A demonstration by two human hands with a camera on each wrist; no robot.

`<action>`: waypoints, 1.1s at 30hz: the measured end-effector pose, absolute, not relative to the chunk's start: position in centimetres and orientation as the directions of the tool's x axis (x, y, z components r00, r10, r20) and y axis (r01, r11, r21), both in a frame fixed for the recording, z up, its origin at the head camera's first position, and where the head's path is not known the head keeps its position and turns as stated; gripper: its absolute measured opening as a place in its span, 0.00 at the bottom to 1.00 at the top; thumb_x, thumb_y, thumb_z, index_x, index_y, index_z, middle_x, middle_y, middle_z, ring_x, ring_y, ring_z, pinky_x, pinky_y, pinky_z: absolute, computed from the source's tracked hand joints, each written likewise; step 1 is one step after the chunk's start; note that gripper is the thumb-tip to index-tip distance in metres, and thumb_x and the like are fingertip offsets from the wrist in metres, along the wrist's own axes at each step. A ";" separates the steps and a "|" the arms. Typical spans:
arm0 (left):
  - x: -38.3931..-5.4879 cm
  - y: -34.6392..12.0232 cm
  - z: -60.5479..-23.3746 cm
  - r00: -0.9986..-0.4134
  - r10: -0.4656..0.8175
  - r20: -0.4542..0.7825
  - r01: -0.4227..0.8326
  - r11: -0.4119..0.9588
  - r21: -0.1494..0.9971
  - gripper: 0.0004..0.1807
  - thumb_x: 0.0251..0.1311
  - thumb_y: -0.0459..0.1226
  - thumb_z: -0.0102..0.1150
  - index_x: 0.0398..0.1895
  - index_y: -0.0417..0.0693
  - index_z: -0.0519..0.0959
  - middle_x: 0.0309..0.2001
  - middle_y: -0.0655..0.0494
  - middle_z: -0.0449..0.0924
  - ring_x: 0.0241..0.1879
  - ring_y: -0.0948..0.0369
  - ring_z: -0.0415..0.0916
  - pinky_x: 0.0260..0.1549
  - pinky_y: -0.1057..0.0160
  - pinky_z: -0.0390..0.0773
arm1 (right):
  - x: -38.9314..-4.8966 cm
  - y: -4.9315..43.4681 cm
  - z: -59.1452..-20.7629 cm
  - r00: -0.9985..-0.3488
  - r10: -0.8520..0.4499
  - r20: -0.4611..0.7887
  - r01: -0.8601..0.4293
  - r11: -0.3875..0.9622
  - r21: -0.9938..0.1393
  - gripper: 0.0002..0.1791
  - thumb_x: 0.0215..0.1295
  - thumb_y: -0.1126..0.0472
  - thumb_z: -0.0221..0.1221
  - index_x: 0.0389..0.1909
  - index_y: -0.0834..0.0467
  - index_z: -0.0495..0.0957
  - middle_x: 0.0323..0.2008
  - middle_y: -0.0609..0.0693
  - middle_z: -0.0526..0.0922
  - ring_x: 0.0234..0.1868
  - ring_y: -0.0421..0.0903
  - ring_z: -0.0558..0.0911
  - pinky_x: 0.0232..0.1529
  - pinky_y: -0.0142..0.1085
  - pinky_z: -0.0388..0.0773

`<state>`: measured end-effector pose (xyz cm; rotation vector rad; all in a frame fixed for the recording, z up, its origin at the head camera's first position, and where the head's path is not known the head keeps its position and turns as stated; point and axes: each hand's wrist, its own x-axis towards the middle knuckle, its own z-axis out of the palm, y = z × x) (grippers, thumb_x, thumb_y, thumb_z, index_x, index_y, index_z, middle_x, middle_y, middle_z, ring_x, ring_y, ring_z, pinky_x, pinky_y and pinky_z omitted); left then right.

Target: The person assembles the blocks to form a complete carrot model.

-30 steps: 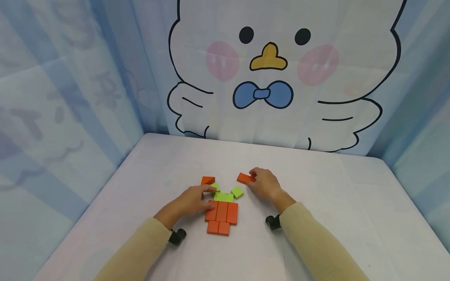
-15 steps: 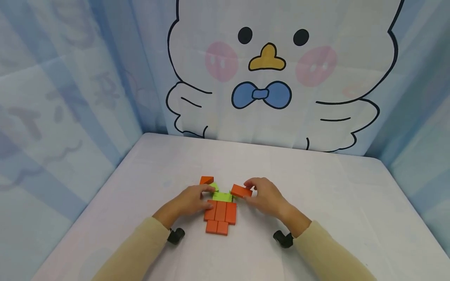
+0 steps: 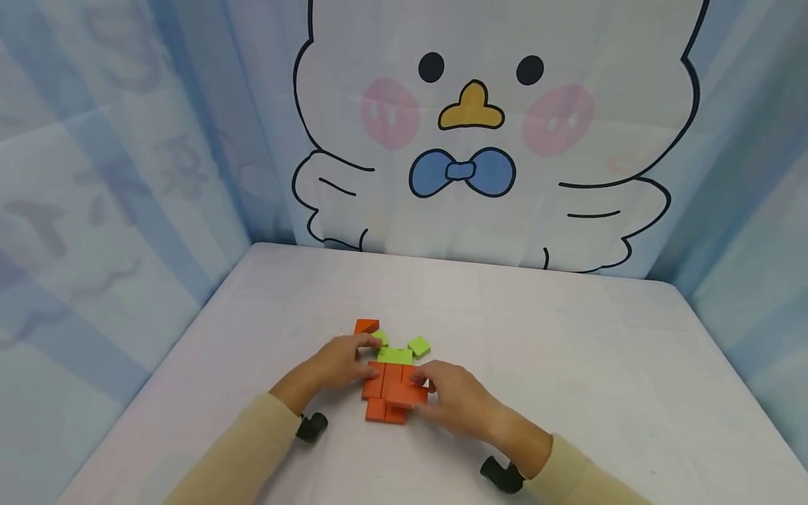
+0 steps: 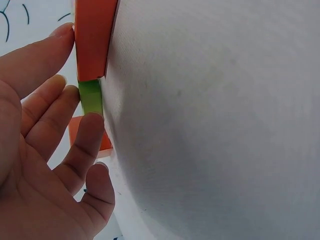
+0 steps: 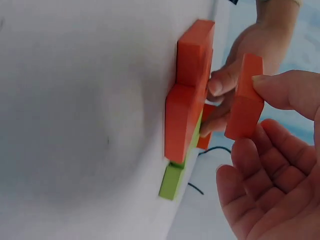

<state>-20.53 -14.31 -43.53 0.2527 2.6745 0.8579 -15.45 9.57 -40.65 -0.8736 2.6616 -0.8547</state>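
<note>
My right hand (image 3: 461,401) pinches an orange-red rectangular block (image 5: 245,105) between thumb and fingers. In the right wrist view this block is raised off the table, and in the head view it partly covers a flat arrangement of orange-red blocks (image 3: 373,386). Behind those blocks lie a long light-green block (image 3: 394,356) and a small tilted green block (image 3: 419,346). My left hand (image 3: 341,361) rests at the arrangement's left side with loosely extended fingers. Its thumb touches an orange-red block (image 4: 95,40); its other fingers are at a green block (image 4: 91,97).
An orange block (image 3: 367,325) lies at the back left of the arrangement, partly hidden by the left hand. All the blocks lie on a white-covered table (image 3: 568,351). Behind it hangs a curtain (image 3: 467,224) with a cartoon bird, and printed cloth closes both sides.
My right hand has carried the orange-red block from the back right toward me, past the small green block, to above the front of the arrangement. The left hand has stayed in place.
</note>
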 end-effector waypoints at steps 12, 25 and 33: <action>-20.4 -14.4 -43.7 -0.935 0.260 -0.241 0.074 0.808 0.585 0.28 0.59 0.42 0.72 0.63 0.57 0.77 0.60 0.54 0.76 0.44 0.58 0.73 0.48 0.54 0.77 | -13.7 8.0 -42.1 -0.742 -0.670 0.009 -0.582 0.638 -0.504 0.16 0.60 0.57 0.70 0.47 0.58 0.82 0.41 0.42 0.81 0.43 0.39 0.76 0.48 0.36 0.77; -20.4 -14.2 -43.6 -0.936 0.250 -0.249 0.068 0.819 0.569 0.28 0.58 0.42 0.72 0.63 0.57 0.77 0.59 0.54 0.77 0.44 0.58 0.73 0.48 0.55 0.77 | -12.9 6.7 -42.5 -0.732 -0.680 -0.034 -0.580 0.649 -0.493 0.14 0.61 0.55 0.69 0.46 0.55 0.82 0.41 0.39 0.81 0.46 0.39 0.76 0.52 0.36 0.76; -20.4 -14.2 -43.6 -0.936 0.251 -0.248 0.066 0.815 0.576 0.28 0.58 0.42 0.73 0.63 0.56 0.77 0.60 0.53 0.76 0.45 0.57 0.73 0.50 0.53 0.77 | -12.8 6.6 -42.9 -0.744 -0.667 -0.026 -0.586 0.671 -0.454 0.14 0.60 0.55 0.69 0.45 0.53 0.83 0.39 0.38 0.82 0.42 0.37 0.75 0.47 0.35 0.75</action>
